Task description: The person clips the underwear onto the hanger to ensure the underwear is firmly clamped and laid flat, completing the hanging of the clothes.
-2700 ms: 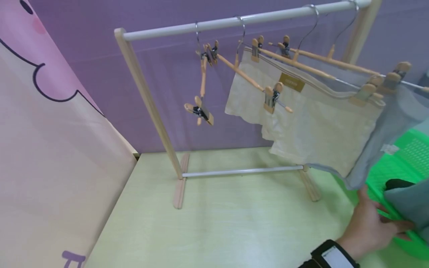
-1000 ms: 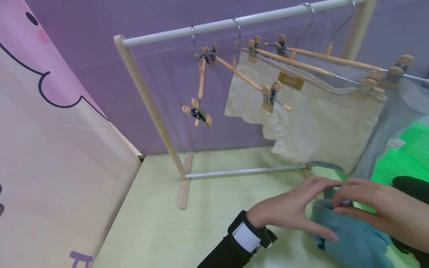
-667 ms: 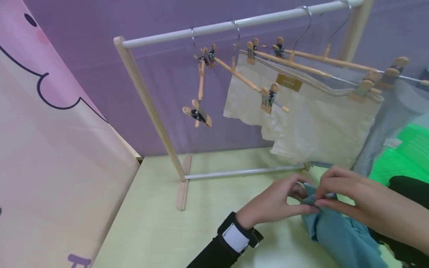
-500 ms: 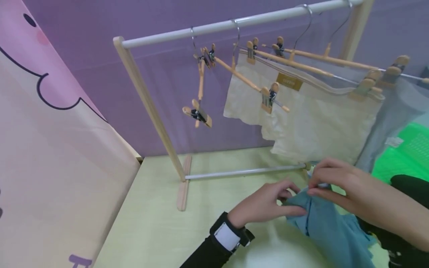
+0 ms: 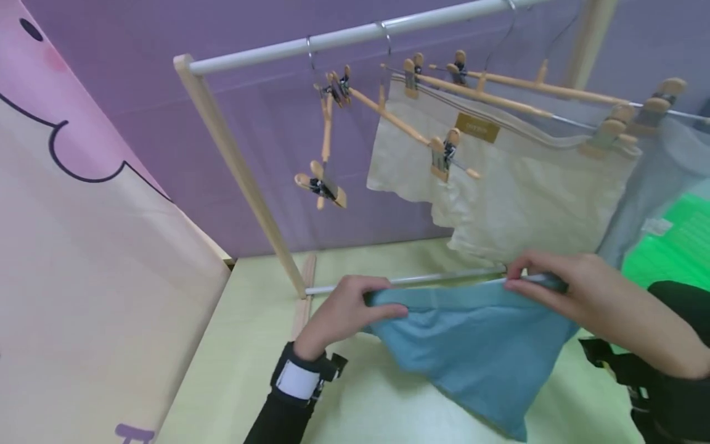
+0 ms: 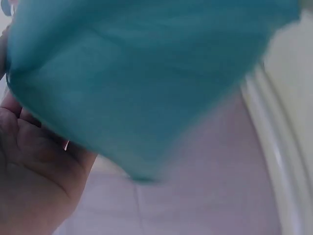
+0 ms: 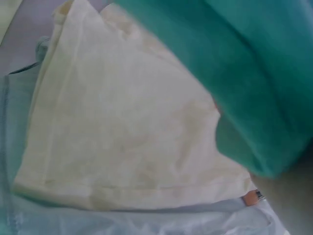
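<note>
Both hands stretch a pair of teal underpants [image 5: 471,345] by its waistband, in front of the rack's lower bar. My left hand [image 5: 352,305] pinches the left end between thumb and fingers. At the right end, my right hand [image 5: 554,280] pinches the waistband. The cloth hangs down to a point and is blurred in the left wrist view, where part of the left palm [image 6: 39,171] shows. Just behind and above hang cream underpants [image 5: 521,185], clipped to a hanger. A grey garment [image 5: 673,154] hangs on the hanger behind them, partly hidden.
A wooden rack with a white top rail [image 5: 344,37] stands on the pale green table [image 5: 266,345]. Two bare clip hangers, including a left one [image 5: 326,132], hang on it. A green basket [image 5: 673,240] is at right. A purple backdrop [image 5: 266,142] hangs behind.
The teal underpants came from the right to in front of the rack. From bunched, they are now spread by the waistband, as the left hand moved left, away from the right.
</note>
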`<state>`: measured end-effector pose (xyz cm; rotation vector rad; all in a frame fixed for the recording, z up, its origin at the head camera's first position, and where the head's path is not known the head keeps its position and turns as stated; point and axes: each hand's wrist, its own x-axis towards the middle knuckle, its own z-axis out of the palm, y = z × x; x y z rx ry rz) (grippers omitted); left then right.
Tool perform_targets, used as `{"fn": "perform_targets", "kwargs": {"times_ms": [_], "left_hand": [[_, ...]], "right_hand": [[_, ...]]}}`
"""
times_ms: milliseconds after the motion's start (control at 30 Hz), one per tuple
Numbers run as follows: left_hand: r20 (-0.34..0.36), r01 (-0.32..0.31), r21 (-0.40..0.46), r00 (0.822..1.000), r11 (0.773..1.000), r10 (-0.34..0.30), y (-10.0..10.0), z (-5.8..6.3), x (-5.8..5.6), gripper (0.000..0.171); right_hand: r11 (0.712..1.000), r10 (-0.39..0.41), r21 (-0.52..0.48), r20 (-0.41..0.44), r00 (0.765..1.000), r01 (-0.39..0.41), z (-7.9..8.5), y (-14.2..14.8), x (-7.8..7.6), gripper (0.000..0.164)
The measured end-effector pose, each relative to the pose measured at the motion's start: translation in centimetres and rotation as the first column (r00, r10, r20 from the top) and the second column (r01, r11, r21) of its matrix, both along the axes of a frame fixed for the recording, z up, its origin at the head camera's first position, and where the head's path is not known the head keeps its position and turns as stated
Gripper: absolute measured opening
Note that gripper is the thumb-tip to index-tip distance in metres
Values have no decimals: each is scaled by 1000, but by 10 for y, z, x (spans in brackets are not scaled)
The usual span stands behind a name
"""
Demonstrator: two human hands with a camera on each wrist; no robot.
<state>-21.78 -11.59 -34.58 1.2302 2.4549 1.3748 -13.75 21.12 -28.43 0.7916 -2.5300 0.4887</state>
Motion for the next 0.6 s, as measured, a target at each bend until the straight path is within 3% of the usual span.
{"fn": "perform_targets", "kwargs": {"times_ms": [133,233,400,500,600], "left_hand": [[-73,-164,-46,984,985,160,-26,9,-1,18],[-95,-249,-58,965,967,243,-41,16,0,14],[-101,-305,5,947,952,304,-54,24,3,8],[-156,-318,61,933,946,323,-56,26,5,8],[-236,-340,114,903,933,358,-58,30,8,9]], "right_hand": [[1000,-23,-17,-10,1000,23,1,4,-3,34],[998,-47,-48,4,999,47,1,8,-3,34],[995,-75,-67,5,997,75,0,13,-6,34],[996,-64,-63,3,998,64,-1,16,-6,32],[997,-44,-71,-51,998,40,-1,21,-6,34]]}}
